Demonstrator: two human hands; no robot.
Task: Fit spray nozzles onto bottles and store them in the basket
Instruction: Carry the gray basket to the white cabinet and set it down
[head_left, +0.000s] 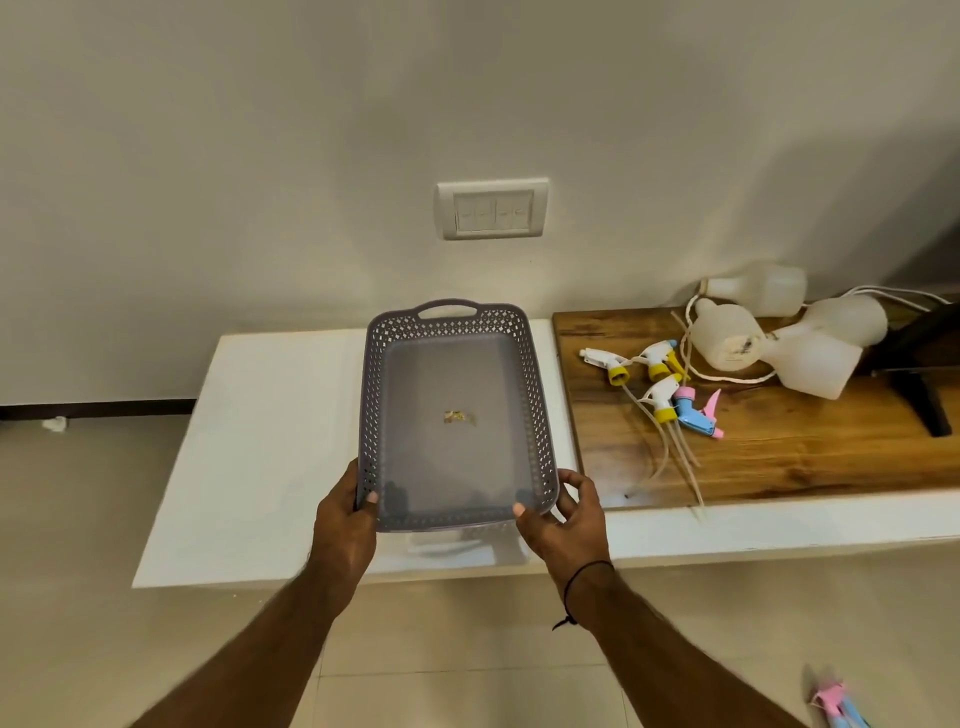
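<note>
- Two hands gripped the near end of a grey perforated basket (457, 415): the left hand (345, 514) held the near left corner with its thumb over the rim, and the right hand (563, 519) held the near right corner, thumb inside the wall and fingers curled round the outside.
- The basket sat lengthwise over the white counter (249, 441), its handle cut-out at the far end; whether its near end was lifted could not be told.
- A small torn sticker (460, 417) showed on the basket floor.
- On the wooden board (779, 457), to the right of the basket, lay four spray nozzles in a loose cluster: three white ones with yellow collars (660, 358) and a blue and pink nozzle (696, 413), their dip tubes trailing toward the near edge.
- Four translucent white bottles (727, 335) lay on their sides at the far right of the board, touching one another.
- A white wall switch plate (491, 209) was mounted above the basket.
- Another pink and blue nozzle (836, 704) lay on the floor at the near right.
- A black thread band (582, 587) circled the right wrist.
</note>
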